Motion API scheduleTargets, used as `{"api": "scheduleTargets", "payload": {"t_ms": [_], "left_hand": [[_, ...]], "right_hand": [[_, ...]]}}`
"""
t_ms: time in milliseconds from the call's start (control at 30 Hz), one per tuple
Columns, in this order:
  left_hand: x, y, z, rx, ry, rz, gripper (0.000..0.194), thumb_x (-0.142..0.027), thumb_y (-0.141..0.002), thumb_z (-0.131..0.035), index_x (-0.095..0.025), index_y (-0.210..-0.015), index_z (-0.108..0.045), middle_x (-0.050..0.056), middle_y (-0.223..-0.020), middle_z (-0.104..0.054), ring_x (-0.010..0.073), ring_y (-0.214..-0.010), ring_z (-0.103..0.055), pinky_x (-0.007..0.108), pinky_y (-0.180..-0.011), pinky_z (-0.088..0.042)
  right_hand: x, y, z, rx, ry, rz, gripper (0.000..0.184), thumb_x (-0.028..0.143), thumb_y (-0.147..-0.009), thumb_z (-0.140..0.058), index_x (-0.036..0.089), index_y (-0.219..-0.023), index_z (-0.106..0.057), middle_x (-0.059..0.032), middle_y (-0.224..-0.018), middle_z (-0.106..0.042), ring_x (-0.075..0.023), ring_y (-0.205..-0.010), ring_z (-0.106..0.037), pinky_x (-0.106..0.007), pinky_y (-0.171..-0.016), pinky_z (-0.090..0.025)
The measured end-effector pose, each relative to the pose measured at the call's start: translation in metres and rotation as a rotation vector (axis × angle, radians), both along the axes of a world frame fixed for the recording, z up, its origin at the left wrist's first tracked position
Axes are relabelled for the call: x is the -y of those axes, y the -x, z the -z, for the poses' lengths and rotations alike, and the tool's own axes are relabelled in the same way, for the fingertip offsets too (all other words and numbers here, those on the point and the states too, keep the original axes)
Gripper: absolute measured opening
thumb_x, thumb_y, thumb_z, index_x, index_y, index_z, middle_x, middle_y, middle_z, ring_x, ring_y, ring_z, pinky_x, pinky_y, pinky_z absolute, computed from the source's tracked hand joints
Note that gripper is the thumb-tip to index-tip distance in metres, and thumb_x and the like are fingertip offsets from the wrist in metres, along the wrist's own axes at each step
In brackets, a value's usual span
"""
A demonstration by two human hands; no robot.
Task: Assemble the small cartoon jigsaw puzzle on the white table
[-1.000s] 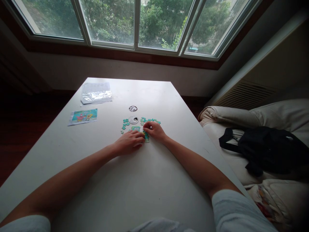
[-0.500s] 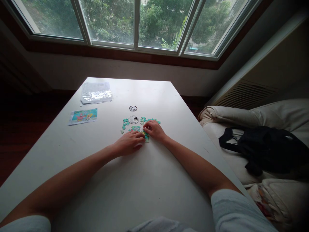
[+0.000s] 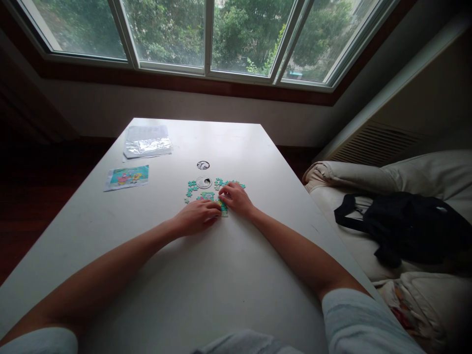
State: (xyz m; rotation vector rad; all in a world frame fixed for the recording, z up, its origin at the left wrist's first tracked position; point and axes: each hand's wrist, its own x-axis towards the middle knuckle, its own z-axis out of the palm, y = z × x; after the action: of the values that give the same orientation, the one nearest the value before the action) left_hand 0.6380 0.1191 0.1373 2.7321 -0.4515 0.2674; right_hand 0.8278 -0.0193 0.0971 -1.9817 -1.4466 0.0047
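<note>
A partly joined jigsaw puzzle in green, yellow and pink lies on the white table, between and under my hands. From the left, my left hand rests palm down, fingers together and bent, fingertips pressed on the puzzle's near part. My right hand is on its right side, thumb and fingers drawn together at a puzzle piece that they mostly hide. Loose green puzzle pieces lie to the left, and more green pieces lie just beyond my right hand.
Beyond the puzzle lie a round silvery disc and a smaller one. To the left are a printed cartoon picture and a clear plastic sleeve with papers. A black bag sits on the cream sofa at right.
My left hand has shifted slightly, its thumb now tucked in closer under the fingers. My right hand stays almost in place at the puzzle's right side.
</note>
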Motion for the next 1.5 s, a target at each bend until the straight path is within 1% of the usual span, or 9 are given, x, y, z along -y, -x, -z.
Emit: {"api": "scheduleTargets", "payload": {"t_ms": [100, 233, 333, 400, 733, 1033, 1200, 1333, 1500], "left_hand": [[-0.007, 0.001, -0.005, 0.003, 0.019, -0.16, 0.025, -0.028, -0.1, -0.048, -0.027, -0.111, -0.071, 0.004, -0.123, -0.07, 0.0207, -0.107, -0.066, 0.031, -0.09, -0.049], [-0.026, 0.004, -0.013, -0.005, -0.105, -0.605, 0.029, -0.036, -0.1, -0.047, -0.023, -0.1, -0.072, 0.006, -0.104, -0.072, 0.0225, -0.094, -0.066, 0.031, -0.077, -0.048], [-0.041, 0.005, -0.014, -0.077, -0.234, -0.749, 0.029, -0.039, -0.097, -0.05, -0.022, -0.101, -0.072, 0.009, -0.101, -0.07, 0.0258, -0.094, -0.065, 0.033, -0.075, -0.047], [-0.046, 0.006, -0.013, -0.117, -0.29, -0.782, 0.03, -0.041, -0.096, -0.051, -0.02, -0.1, -0.072, 0.01, -0.101, -0.069, 0.0273, -0.094, -0.065, 0.033, -0.074, -0.046], [-0.048, 0.004, -0.009, -0.193, -0.285, -0.8, 0.027, -0.037, -0.094, -0.05, -0.021, -0.095, -0.071, 0.01, -0.102, -0.068, 0.0266, -0.094, -0.065, 0.033, -0.073, -0.046], [-0.065, 0.0, -0.006, -0.31, -0.056, -0.768, 0.022, -0.044, -0.083, -0.061, -0.023, -0.086, -0.063, 0.007, -0.102, -0.066, 0.0243, -0.089, -0.064, 0.031, -0.067, -0.042], [-0.075, 0.0, -0.004, -0.304, 0.0, -0.707, 0.026, -0.047, -0.088, -0.053, -0.023, -0.09, -0.063, 0.006, -0.098, -0.067, 0.0224, -0.085, -0.063, 0.03, -0.066, -0.041], [-0.087, 0.002, -0.008, -0.327, 0.053, -0.544, 0.026, -0.039, -0.084, -0.056, -0.026, -0.104, -0.066, 0.002, -0.094, -0.069, 0.0196, -0.081, -0.063, 0.028, -0.068, -0.043], [-0.091, 0.005, -0.013, -0.297, 0.001, -0.468, 0.027, -0.036, -0.084, -0.054, -0.027, -0.102, -0.072, 0.002, -0.096, -0.07, 0.0182, -0.079, -0.064, 0.027, -0.068, -0.043]], "right_hand": [[0.004, -0.003, -0.001, -0.044, -0.061, 0.004, 0.01, 0.025, -0.093, -0.065, 0.025, -0.1, -0.071, -0.0027, -0.086, -0.065, -0.0199, -0.087, -0.055, -0.035, -0.087, -0.042], [0.008, -0.008, -0.001, -0.087, -0.099, 0.017, 0.009, 0.022, -0.093, -0.063, 0.025, -0.095, -0.071, -0.0024, -0.084, -0.066, -0.0191, -0.084, -0.056, -0.033, -0.08, -0.044], [0.008, -0.009, 0.001, -0.089, -0.112, 0.01, 0.009, 0.021, -0.093, -0.063, 0.024, -0.092, -0.071, -0.0024, -0.084, -0.066, -0.019, -0.084, -0.057, -0.033, -0.077, -0.045], [0.008, -0.009, 0.001, -0.08, -0.119, 0.001, 0.009, 0.02, -0.092, -0.063, 0.024, -0.091, -0.071, -0.0025, -0.085, -0.067, -0.019, -0.084, -0.057, -0.032, -0.077, -0.045], [0.007, -0.009, 0.003, -0.069, -0.128, -0.008, 0.009, 0.017, -0.091, -0.064, 0.024, -0.09, -0.071, -0.0021, -0.085, -0.067, -0.0185, -0.085, -0.056, -0.032, -0.077, -0.044], [0.007, -0.007, 0.001, -0.077, -0.107, -0.006, 0.01, 0.018, -0.092, -0.063, 0.024, -0.09, -0.071, -0.0027, -0.086, -0.067, -0.019, -0.086, -0.056, -0.031, -0.076, -0.045], [0.007, -0.007, 0.001, -0.089, -0.105, -0.005, 0.01, 0.019, -0.092, -0.063, 0.025, -0.09, -0.071, -0.0028, -0.085, -0.067, -0.0191, -0.086, -0.057, -0.031, -0.075, -0.045], [0.007, -0.007, 0.001, -0.091, -0.108, -0.003, 0.01, 0.019, -0.092, -0.063, 0.024, -0.089, -0.071, -0.0028, -0.085, -0.067, -0.0192, -0.087, -0.057, -0.031, -0.076, -0.045], [0.008, -0.007, 0.001, -0.082, -0.105, -0.004, 0.01, 0.02, -0.092, -0.063, 0.024, -0.09, -0.071, -0.0029, -0.086, -0.067, -0.0191, -0.088, -0.057, -0.032, -0.078, -0.045]]}}
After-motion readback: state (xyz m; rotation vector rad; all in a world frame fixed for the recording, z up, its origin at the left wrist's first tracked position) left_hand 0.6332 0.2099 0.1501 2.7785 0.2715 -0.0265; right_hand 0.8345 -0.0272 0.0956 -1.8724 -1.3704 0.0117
